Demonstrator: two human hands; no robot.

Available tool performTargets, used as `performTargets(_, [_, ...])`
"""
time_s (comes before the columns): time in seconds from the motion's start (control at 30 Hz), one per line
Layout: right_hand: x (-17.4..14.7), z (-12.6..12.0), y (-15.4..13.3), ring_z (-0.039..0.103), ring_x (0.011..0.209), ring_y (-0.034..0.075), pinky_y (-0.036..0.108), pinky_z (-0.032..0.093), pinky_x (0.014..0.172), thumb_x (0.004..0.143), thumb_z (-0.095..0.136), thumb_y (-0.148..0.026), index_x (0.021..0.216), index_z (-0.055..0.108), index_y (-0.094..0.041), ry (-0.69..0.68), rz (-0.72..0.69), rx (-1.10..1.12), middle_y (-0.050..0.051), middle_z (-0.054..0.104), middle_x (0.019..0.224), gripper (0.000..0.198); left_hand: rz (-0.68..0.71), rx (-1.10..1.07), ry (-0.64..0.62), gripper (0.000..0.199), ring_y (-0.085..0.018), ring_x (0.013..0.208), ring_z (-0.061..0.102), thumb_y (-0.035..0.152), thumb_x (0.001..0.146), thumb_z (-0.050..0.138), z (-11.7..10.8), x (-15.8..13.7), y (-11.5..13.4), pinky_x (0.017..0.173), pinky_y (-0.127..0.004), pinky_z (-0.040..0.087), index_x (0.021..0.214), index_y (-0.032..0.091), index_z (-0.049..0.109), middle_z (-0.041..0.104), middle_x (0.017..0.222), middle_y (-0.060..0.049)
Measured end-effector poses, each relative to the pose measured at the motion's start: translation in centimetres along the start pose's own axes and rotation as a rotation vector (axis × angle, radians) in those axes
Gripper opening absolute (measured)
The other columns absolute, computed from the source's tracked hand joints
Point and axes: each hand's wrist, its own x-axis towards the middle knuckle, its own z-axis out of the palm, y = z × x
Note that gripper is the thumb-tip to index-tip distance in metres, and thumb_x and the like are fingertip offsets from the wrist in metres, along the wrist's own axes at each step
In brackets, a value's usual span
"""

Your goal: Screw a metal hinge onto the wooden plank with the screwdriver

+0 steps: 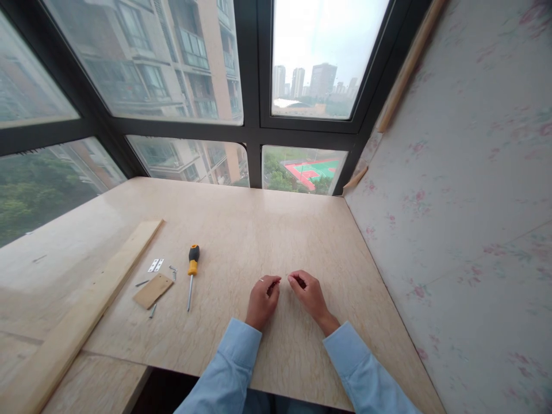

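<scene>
My left hand (262, 302) rests on the stone-look counter with its fingers curled in and a ring on one finger. Facing it across a small gap, my right hand (311, 298) is also closed, thumb against the bent fingers. Nothing shows in either hand. To the left of them lies a screwdriver (192, 262) with a black and yellow handle, its shaft pointing toward me. Beyond it are a small wooden block (153, 291), a white metal hinge (156, 265) and several screws (152, 311).
A long wooden board (92, 293) lies slantwise on the left of the counter (241, 230). Dark-framed windows (254, 126) close off the far side. A flower-papered wall (457, 230) borders the right. The counter's front edge has a dark recess (166, 391) below it.
</scene>
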Motion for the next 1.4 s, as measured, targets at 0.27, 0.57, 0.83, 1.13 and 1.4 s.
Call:
performTargets(0.27, [-0.15, 0.09, -0.02, 0.063, 0.073, 0.018, 0.029, 0.048, 0.068, 0.089, 0.054, -0.033, 0.084, 0.068, -0.018, -0.005, -0.019, -0.037, 0.006, 0.071, 0.082, 0.021, 0.024, 0.007, -0.01, 0.02, -0.018, 0.085, 0.066, 0.014, 0.085, 0.051, -0.01, -0.09, -0.01, 0.077, -0.032, 0.052, 0.095, 0.018, 0.068, 0.072, 0.091, -0.006])
performTargets(0.57, [-0.14, 0.1, 0.15, 0.063, 0.076, 0.018, 0.029, 0.048, 0.07, 0.089, 0.054, -0.032, 0.085, 0.067, -0.019, -0.037, -0.033, -0.069, 0.006, 0.07, 0.084, 0.019, 0.035, 0.023, -0.018, 0.019, -0.018, 0.085, 0.066, 0.014, 0.086, 0.051, 0.07, -0.1, -0.12, 0.076, -0.032, 0.052, 0.094, 0.018, 0.068, 0.072, 0.091, -0.006])
performTargets(0.83, [-0.22, 0.07, 0.07, 0.064, 0.076, 0.018, 0.029, 0.049, 0.07, 0.089, 0.054, -0.03, 0.085, 0.068, -0.019, -0.036, -0.056, -0.085, 0.005, 0.071, 0.084, 0.018, 0.032, 0.017, -0.014, 0.02, -0.018, 0.086, 0.066, 0.013, 0.085, 0.052, 0.04, -0.17, -0.02, 0.077, -0.032, 0.053, 0.094, 0.019, 0.068, 0.072, 0.092, -0.006])
performTargets(1.13, [-0.28, 0.02, -0.07, 0.065, 0.078, 0.02, 0.031, 0.05, 0.071, 0.089, 0.053, -0.031, 0.086, 0.068, -0.018, -0.038, -0.059, -0.098, 0.007, 0.072, 0.086, 0.02, 0.028, 0.019, -0.017, 0.021, -0.018, 0.086, 0.066, 0.012, 0.085, 0.051, -0.16, -0.18, 0.34, 0.078, -0.032, 0.052, 0.093, 0.019, 0.068, 0.072, 0.091, -0.006])
performTargets(1.4, [-0.34, 0.05, -0.01, 0.065, 0.078, 0.02, 0.032, 0.05, 0.072, 0.089, 0.053, -0.033, 0.087, 0.068, -0.018, -0.047, -0.053, -0.096, 0.007, 0.072, 0.086, 0.021, 0.036, 0.008, 0.003, 0.02, -0.018, 0.085, 0.065, 0.011, 0.084, 0.052, -0.08, -0.36, 0.23, 0.077, -0.031, 0.052, 0.092, 0.018, 0.068, 0.072, 0.089, -0.006])
